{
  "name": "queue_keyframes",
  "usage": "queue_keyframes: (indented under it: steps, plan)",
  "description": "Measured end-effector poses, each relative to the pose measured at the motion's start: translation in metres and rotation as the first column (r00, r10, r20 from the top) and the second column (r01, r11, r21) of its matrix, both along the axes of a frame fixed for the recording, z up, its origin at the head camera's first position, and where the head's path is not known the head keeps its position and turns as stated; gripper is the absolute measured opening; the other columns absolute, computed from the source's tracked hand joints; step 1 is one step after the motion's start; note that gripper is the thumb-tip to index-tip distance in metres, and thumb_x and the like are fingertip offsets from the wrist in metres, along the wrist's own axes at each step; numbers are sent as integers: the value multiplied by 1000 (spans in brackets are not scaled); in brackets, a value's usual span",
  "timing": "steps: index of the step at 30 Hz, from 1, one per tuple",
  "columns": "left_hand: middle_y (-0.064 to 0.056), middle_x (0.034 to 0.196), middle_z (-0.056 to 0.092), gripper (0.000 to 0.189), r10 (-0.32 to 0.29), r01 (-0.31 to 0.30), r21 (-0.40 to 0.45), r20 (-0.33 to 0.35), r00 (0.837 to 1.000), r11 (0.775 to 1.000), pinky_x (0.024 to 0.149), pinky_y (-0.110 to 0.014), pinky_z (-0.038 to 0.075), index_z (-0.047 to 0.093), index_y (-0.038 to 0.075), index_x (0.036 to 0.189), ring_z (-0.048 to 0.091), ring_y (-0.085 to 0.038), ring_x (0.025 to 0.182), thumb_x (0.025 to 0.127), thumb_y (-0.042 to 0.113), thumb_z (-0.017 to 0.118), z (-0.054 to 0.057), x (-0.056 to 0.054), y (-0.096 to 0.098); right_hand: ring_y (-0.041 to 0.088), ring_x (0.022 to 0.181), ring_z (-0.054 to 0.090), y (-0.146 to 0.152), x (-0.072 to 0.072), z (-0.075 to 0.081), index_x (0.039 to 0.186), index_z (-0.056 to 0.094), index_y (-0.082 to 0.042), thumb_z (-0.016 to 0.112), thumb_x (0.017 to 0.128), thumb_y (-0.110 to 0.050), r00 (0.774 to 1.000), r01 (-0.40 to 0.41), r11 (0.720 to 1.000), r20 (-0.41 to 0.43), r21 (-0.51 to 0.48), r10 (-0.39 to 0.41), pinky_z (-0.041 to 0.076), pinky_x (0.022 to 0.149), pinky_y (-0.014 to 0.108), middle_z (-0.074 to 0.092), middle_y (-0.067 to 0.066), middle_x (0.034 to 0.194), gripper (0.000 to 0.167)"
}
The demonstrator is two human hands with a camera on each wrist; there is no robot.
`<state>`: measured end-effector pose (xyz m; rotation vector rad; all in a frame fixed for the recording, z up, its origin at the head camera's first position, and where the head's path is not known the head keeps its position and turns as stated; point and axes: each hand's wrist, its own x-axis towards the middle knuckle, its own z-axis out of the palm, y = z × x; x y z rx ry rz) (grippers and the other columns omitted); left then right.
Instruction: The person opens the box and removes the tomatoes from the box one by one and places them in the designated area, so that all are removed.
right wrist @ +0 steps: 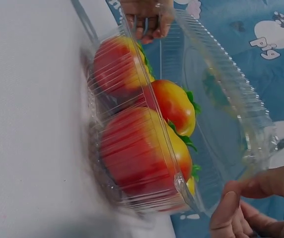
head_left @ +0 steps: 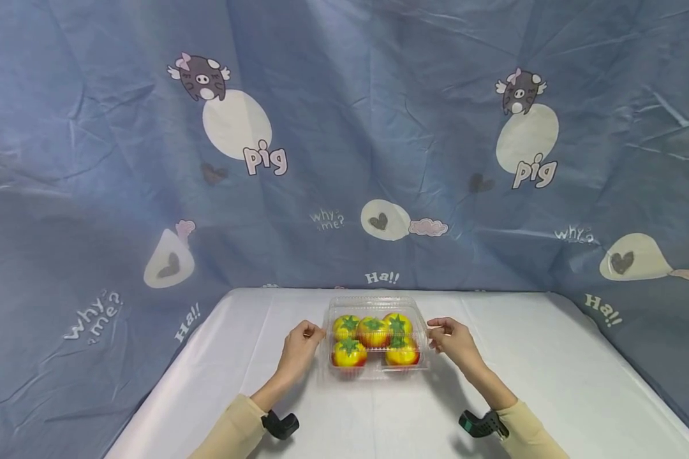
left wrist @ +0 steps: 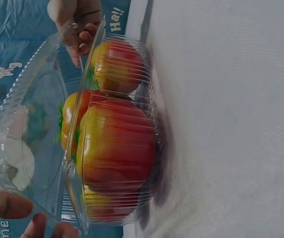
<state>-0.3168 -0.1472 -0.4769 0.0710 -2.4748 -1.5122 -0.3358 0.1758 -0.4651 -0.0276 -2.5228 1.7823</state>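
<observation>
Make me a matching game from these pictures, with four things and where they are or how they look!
Things
1. clear plastic box
2. five round red-and-yellow fruits
3. blue pig-print fabric
4. bare left hand

Where or how
A. behind the white-covered table
B. at the box's left side
C. lid partly raised
D. inside the box

Pairs: 1-C, 2-D, 3-A, 4-B

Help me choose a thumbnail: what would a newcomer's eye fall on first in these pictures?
Most likely the five bright yellow-and-red fruits with green leafy tops, sitting in a clear plastic box on the white table. Next, the left hand and right hand, one at each side of the box's partly raised lid. Behind them hangs a blue cloth, its dark cartoon pigs standing out high in the head view.
</observation>
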Motion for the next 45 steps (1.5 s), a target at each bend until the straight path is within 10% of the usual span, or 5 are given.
queue_keyframes:
  steps: [17,21,31,45]
  plan:
    - [-19,104,66,23,-21,61,259,-155,988,964,75,-38,57,64,2,107,66,-26,83,100,18,48,9,-16,4,15,91,67,-2,-14,2,113,66,4,50,100,-20,986,7,998,-164,-59,-17,58,78,29,65,20,116,31]
    - [-20,105,66,21,-13,59,214,-213,977,975,73,-32,58,66,1,109,65,-15,82,99,13,52,7,-21,5,25,108,63,0,-19,1,120,63,3,47,102,-24,977,-30,998,-211,-58,17,56,85,34,63,21,123,36]
    - [-20,129,55,40,-111,132,49,-305,946,990,89,-42,53,57,2,131,58,-37,113,97,21,56,1,-34,1,37,131,47,3,-31,-8,140,47,2,40,98,-2,968,-118,993,-223,7,117,46,102,45,48,23,142,42]
    - [-15,159,21,58,-250,249,-30,-81,965,968,114,-52,29,23,11,154,21,-34,146,101,19,47,-12,-41,0,37,138,37,2,-36,-28,146,38,-2,49,94,1,969,-186,982,-164,16,186,40,107,48,40,20,149,53]
